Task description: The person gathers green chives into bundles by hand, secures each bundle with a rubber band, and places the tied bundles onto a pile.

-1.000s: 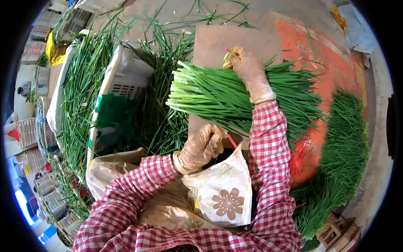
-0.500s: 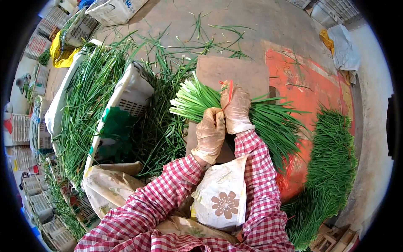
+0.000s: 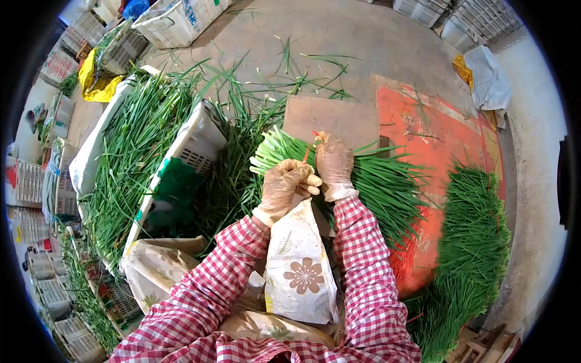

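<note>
A bunch of garlic chives [image 3: 387, 184] lies across a board in front of me, its pale cut ends to the left and its green leaves fanned to the right. A thin red tie [image 3: 307, 154] crosses it near the middle. My right hand [image 3: 334, 164], in a stained glove, is closed over the top of the bunch, with the tie at its fingertips. Against the near side, my gloved left hand [image 3: 281, 192] has its fingers curled in at the bunch beside the tie. The left fingertips are partly hidden, so their exact hold is hard to see.
A tilted white crate [image 3: 158, 175] on the left overflows with loose chives. More chives [image 3: 227, 175] are strewn beside it. Bundled chives [image 3: 475, 236] form a long row at right, beside an orange sheet [image 3: 411, 127]. Stacked crates [image 3: 475, 27] stand near the wall.
My left hand has shifted left and its fingers have loosened from their tight pinch. My right hand stays at the tie, slightly lower and left. The view has shifted slightly.
</note>
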`<state>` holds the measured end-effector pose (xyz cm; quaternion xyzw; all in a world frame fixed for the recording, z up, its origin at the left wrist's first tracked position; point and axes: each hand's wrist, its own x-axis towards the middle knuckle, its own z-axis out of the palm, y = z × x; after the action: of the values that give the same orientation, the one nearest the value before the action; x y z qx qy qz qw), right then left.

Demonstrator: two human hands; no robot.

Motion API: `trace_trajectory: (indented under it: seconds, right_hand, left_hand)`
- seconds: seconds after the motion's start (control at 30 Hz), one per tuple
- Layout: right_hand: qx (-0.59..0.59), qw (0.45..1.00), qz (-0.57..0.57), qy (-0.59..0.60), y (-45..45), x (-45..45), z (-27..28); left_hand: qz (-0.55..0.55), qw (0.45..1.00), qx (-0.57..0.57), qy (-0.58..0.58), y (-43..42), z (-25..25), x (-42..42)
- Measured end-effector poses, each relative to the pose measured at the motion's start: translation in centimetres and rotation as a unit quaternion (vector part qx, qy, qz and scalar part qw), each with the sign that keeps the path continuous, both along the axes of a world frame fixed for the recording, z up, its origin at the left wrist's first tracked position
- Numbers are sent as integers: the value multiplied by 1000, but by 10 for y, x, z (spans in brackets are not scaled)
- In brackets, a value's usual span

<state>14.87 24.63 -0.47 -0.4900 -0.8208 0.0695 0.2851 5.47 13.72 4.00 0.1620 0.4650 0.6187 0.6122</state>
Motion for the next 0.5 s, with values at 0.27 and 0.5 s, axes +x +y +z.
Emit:
trace_trajectory:
  seconds: [0.27, 0.5]
  right_hand:
    - [-53, 996, 40, 59, -7, 1, -10]
    - [-424, 870, 84, 240, 32, 28, -12]
  left_hand:
    - [-75, 982, -91, 147, 21, 12, -7]
    - [-176, 962, -128, 166, 61, 11, -24]
